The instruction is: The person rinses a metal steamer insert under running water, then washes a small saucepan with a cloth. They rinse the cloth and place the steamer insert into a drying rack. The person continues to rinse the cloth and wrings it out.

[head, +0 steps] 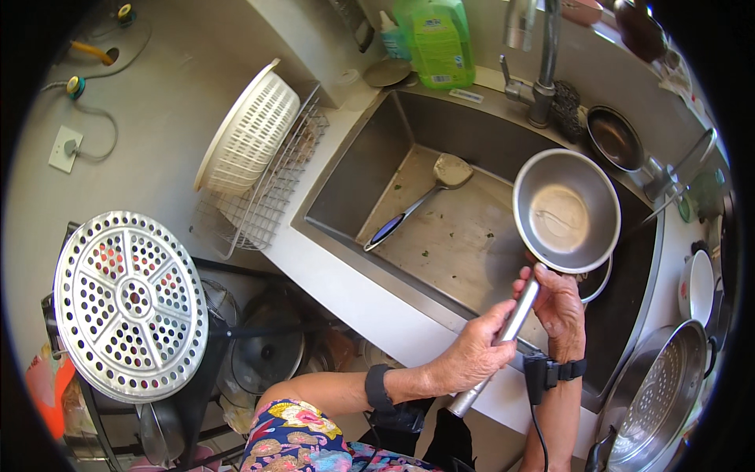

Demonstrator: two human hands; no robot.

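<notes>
A round stainless steel ladle or dipper [566, 209] with a thick tubular handle is held over the right part of the sink. My left hand [472, 351] is closed around the middle of its handle. At the neck, just below the bowl, my right hand [554, 295] holds it with the thumb on the handle's top end. A little clear liquid seems to lie in the bowl. On the bottom of the steel sink [472, 236], among small green scraps, rests a metal spatula [453, 171] with a dark and blue handle.
Behind the sink stand a faucet [541, 100], a green detergent bottle [442, 47] and a small pan [614, 138]. A white plastic basket [250, 135] leans in a wire rack [265, 200] at the left. A perforated steamer plate [133, 307] is lower left; a steamer pot [660, 401] is lower right.
</notes>
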